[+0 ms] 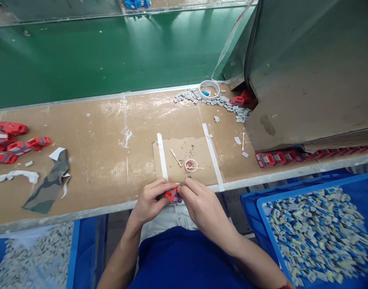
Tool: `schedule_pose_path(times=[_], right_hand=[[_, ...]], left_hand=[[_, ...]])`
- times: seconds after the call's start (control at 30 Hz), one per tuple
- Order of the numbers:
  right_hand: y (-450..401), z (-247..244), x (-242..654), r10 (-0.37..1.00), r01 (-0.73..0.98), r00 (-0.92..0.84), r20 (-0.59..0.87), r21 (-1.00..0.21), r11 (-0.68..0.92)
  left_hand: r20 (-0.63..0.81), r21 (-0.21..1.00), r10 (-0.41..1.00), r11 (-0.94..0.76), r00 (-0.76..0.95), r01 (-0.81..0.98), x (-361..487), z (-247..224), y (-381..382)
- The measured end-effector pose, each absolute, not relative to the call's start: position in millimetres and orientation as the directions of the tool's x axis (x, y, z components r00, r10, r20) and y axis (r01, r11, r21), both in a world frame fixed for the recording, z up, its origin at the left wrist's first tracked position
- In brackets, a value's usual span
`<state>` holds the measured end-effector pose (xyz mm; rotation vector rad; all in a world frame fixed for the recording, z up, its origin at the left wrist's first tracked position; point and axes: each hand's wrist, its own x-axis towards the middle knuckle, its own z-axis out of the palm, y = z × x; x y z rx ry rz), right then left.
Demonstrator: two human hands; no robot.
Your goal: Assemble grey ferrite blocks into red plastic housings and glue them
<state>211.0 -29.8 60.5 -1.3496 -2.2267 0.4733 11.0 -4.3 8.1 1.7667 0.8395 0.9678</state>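
Note:
Between my two hands, at the table's front edge, is a small red plastic part with grey patches point(172, 195). My left hand point(152, 199) grips it between thumb and fingers. The fingers of my right hand point(199, 200) are pinched together at the part's right side; what they hold, if anything, is hidden. Just beyond my hands lies a cardboard sheet point(172, 144) held by white tape strips. On it stand a small round cup point(191, 165) with a cotton swab across it and, to its left, another cotton swab point(176, 157).
Red parts point(13, 138) pile at the left near a camouflage cloth scrap point(48, 184). A tape roll point(209, 82) sits among small grey pieces at the back. More red parts point(274, 159) line the right edge. Blue bins point(259, 208) of small pieces flank me below the table.

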Motion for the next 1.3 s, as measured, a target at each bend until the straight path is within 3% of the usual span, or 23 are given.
schedule_pose_path(times=[0.1, 0.17, 0.3, 0.4, 0.53, 0.67, 1.03, 1.2, 1.3], right_hand=[[-31.2, 58.7, 213.3, 0.882, 0.694, -0.405, 0.241, -0.547, 0.468], [-31.0, 55.2, 217.1, 0.894, 0.636, -0.385, 0.228, -0.636, 0.437], [-29.9, 45.2, 224.4, 0.943, 0.371, -0.304, 0.136, -0.895, 0.249], [-30.9, 39.2, 225.6, 0.966, 0.232, -0.256, 0.041, -0.967, 0.103], [-33.9, 35.3, 223.6, 0.978, 0.173, -0.203, -0.041, -0.985, -0.006], [-34.9, 33.9, 223.9, 0.972, 0.156, -0.200, -0.120, -0.984, -0.090], [-31.7, 30.5, 234.0, 0.867, 0.053, -0.411, -0.282, -0.957, -0.286], [-35.3, 31.9, 233.2, 0.914, 0.110, -0.361, -0.183, -0.982, -0.152], [-40.5, 31.3, 225.3, 0.955, 0.020, -0.272, -0.119, -0.993, -0.118]], left_hand=[[0.252, 0.930, 0.843, -0.347, 0.475, 0.124, 9.9, 7.7, -4.1], [0.254, 0.929, 0.842, -0.350, 0.476, 0.123, 9.2, 6.6, -3.5], [0.284, 0.920, 0.827, -0.378, 0.485, 0.105, 8.3, 3.7, -3.2], [0.281, 0.923, 0.822, -0.373, 0.495, 0.096, 8.0, 2.3, -4.8], [0.229, 0.941, 0.844, -0.320, 0.485, 0.112, 8.8, 3.8, -5.7], [0.284, 0.923, 0.820, -0.374, 0.497, 0.090, 11.5, 6.5, -3.6], [0.362, 0.859, 0.700, -0.507, 0.616, 0.071, 6.3, 4.9, -5.0], [0.378, 0.856, 0.702, -0.514, 0.603, 0.061, 7.8, 6.9, -5.7], [0.403, 0.872, 0.769, -0.487, 0.495, 0.046, 9.9, 5.3, -7.6]])
